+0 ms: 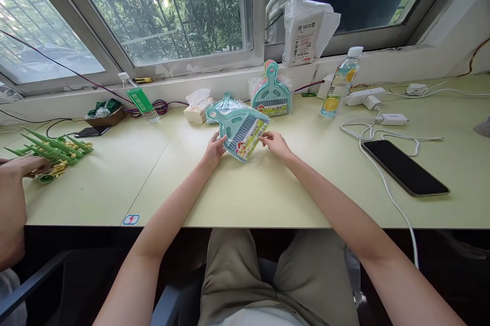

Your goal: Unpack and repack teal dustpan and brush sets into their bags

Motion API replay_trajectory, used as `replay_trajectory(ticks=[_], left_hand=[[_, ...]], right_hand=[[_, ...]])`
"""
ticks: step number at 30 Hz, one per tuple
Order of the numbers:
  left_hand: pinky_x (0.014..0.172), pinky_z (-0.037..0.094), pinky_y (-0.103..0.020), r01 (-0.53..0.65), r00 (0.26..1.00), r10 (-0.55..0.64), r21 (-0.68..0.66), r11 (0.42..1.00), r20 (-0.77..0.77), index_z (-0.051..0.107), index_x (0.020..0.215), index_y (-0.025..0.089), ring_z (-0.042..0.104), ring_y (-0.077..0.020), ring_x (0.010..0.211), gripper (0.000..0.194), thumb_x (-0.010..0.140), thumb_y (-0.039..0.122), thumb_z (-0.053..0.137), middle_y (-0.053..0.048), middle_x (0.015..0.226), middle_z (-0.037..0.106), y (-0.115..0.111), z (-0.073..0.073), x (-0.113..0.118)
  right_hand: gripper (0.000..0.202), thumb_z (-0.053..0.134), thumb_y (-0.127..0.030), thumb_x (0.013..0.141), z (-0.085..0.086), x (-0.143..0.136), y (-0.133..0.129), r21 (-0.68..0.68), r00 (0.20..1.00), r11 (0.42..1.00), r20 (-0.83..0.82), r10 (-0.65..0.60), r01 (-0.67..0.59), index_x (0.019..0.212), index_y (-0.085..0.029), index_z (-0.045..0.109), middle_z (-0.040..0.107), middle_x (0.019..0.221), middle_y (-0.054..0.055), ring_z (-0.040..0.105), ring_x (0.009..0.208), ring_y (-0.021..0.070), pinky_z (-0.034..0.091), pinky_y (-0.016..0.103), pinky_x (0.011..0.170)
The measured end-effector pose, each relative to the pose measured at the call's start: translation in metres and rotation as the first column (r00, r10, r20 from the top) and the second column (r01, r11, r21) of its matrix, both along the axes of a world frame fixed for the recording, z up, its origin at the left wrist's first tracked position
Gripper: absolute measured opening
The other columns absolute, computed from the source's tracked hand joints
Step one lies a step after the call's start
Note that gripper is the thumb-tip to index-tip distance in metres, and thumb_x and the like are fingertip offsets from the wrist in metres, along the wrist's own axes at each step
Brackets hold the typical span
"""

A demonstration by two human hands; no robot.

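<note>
A teal mini dustpan-and-brush set (242,132) with a yellow label is held tilted above the table, its handle toward the upper left. My left hand (215,148) grips its left edge, fingers closed on it. My right hand (274,143) pinches the set's right edge near the label. Just behind it lies another teal set (226,102) in clear wrap, partly hidden. Farther back, a stack of similar sets (271,92) with teal and pink handles leans upright against the wall below the window.
On the right are a bottle (342,81), white cables, chargers (394,119) and a black phone (406,168). Tissues (198,106) and a green-labelled bottle (140,97) stand back left. At far left another person's hand (30,165) touches green pieces (57,150).
</note>
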State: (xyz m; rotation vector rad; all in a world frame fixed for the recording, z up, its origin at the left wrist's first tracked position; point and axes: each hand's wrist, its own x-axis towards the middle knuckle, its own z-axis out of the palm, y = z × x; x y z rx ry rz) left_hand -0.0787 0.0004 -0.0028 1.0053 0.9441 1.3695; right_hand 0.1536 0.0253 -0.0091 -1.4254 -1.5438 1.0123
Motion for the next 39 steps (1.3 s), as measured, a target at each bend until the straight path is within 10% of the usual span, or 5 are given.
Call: replay_trajectory(ticks=[12, 26, 33, 39], left_hand=[[0.066, 0.052, -0.026, -0.022, 0.999, 0.018, -0.109, 0.994, -0.031, 0.065, 0.096, 0.018, 0.064, -0.0136, 0.071, 0.039, 0.079, 0.053, 0.069, -0.002, 0.082, 0.069, 0.011, -0.01, -0.004], [0.06, 0.051, -0.026, -0.345, 0.938, 0.33, -0.18, 0.921, -0.108, 0.067, 0.091, 0.013, 0.066, -0.015, 0.067, 0.021, 0.092, 0.029, 0.054, -0.008, 0.086, 0.072, 0.023, -0.009, -0.015], [0.099, 0.044, -0.031, -0.487, 0.62, 0.64, 0.417, 0.767, -0.454, 0.061, 0.124, 0.02, 0.058, -0.0214, 0.119, 0.044, 0.091, 0.046, 0.052, -0.01, 0.129, 0.063, 0.016, 0.002, -0.033], [0.074, 0.051, -0.031, -0.244, 0.715, 0.329, 0.221, 0.944, -0.616, 0.075, 0.087, 0.017, 0.068, -0.0223, 0.078, 0.045, 0.072, 0.059, 0.069, -0.008, 0.086, 0.075, 0.013, 0.006, -0.034]], right_hand=[[0.021, 0.074, -0.011, 0.073, -0.006, -0.003, 0.0, -0.099, 0.767, 0.993, -0.642, -0.019, -0.058, 0.085, -0.018, 0.058, 0.071, 0.082, 0.003, 0.068, 0.08, 0.0152, 0.055, 0.036, 0.089], [0.026, 0.069, 0.0, 0.072, 0.024, -0.001, -0.015, -0.202, 0.802, 0.976, -0.594, -0.058, -0.079, 0.092, -0.014, 0.061, 0.073, 0.069, 0.002, 0.071, 0.063, 0.015, 0.062, 0.037, 0.082], [0.031, 0.07, 0.0, 0.069, 0.026, 0.013, -0.01, -0.157, 0.828, 0.975, -0.559, 0.043, -0.157, 0.097, -0.012, 0.067, 0.074, 0.075, 0.003, 0.071, 0.065, 0.0157, 0.062, 0.037, 0.08], [0.043, 0.078, -0.009, 0.066, 0.028, 0.01, -0.015, -0.138, 0.838, 0.929, -0.492, 0.236, -0.342, 0.108, -0.013, 0.069, 0.076, 0.078, 0.006, 0.072, 0.069, 0.0184, 0.062, 0.039, 0.079]])
